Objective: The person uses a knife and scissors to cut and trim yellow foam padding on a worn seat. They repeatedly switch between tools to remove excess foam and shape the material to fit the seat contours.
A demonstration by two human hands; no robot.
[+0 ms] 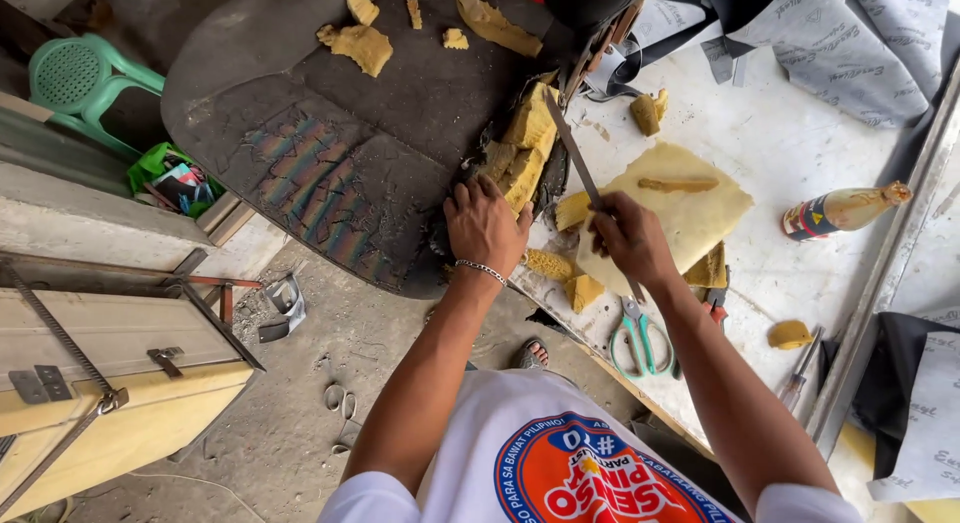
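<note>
Fingers of the right hand [630,238] clench a long blade [580,163]; left hand [487,223] presses crumbling yellow foam [527,148].

Rough concrete floor [300,403], dusty — green plastic chair [80,78] upper left, yellow wooden cabinet [110,383] at left, white worktable [800,273] in daylight.

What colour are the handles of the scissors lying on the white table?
Green, seen in the head view: the scissors lie beside the right forearm.
</note>
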